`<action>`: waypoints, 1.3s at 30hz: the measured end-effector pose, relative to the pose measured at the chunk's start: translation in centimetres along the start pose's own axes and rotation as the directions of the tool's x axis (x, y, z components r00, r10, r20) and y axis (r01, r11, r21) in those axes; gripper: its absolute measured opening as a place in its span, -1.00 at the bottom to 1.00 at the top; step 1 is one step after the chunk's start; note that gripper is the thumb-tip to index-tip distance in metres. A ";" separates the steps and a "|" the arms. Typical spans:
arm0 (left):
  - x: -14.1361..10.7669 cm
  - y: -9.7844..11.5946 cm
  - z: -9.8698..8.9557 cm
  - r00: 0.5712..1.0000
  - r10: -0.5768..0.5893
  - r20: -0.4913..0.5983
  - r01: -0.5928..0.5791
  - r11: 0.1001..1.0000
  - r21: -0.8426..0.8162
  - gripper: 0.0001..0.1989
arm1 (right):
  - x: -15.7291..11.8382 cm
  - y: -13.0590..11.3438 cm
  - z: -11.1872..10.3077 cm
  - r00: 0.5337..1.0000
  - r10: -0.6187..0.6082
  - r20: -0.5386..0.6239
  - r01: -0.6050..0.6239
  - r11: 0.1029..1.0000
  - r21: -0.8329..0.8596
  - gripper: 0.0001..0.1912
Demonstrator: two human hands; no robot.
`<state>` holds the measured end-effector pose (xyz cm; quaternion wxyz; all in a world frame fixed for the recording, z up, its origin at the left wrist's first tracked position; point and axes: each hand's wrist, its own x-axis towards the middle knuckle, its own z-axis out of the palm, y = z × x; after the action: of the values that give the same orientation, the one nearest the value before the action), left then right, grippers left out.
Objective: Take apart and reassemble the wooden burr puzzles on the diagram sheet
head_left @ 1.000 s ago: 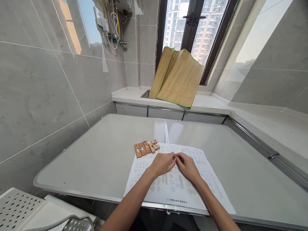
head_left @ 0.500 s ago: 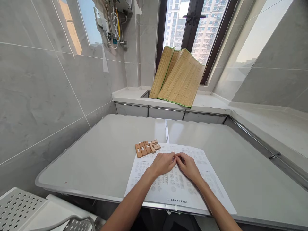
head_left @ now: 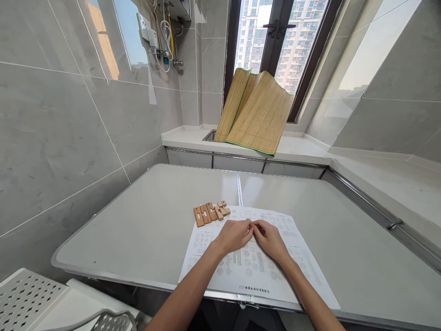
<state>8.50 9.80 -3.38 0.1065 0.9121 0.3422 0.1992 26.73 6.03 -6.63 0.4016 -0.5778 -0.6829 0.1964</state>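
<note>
My left hand [head_left: 234, 235] rests on a large printed sheet [head_left: 248, 271], its fingers curled in and pressed together. From the other side my right hand [head_left: 269, 236] meets it, and the fingertips of the two touch over the sheet's upper middle. Nothing shows in either hand; both look closed. Just beyond my left hand, several notched wooden puzzle pieces [head_left: 208, 214] lie in a row by the sheet's upper left corner. The ones on the left are flat, slotted and darker; the smaller, paler ones sit at the right end. Small diagrams cover the paper.
The sheet lies on a pale folding table [head_left: 138, 230] with a centre seam. Behind it, a folded straw mat [head_left: 262, 115] leans on the white ledge [head_left: 189, 136] below a window. Tiled walls close in the left side. A white perforated rack [head_left: 27, 299] stands at the lower left.
</note>
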 end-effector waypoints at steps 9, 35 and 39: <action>0.0 0.0 0.1 1.000 -0.003 0.005 0.003 1.000 0.000 -0.83 | -0.1 -0.3 -0.1 1.000 0.008 0.005 -0.008 1.000 0.006 -0.62; 0.0 0.1 0.0 1.000 -0.005 -0.001 0.005 1.000 0.003 -0.83 | -0.1 -0.4 -0.2 1.000 0.016 -0.001 -0.016 1.000 0.026 -0.63; 0.0 0.0 0.0 1.000 -0.005 0.003 0.005 1.000 0.004 -0.83 | -0.1 -0.6 -0.3 1.000 0.022 0.004 -0.022 0.999 0.034 -0.64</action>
<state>8.52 9.82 -3.35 0.1056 0.9117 0.3447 0.1969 26.55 5.71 -6.03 0.4080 -0.5779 -0.6739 0.2134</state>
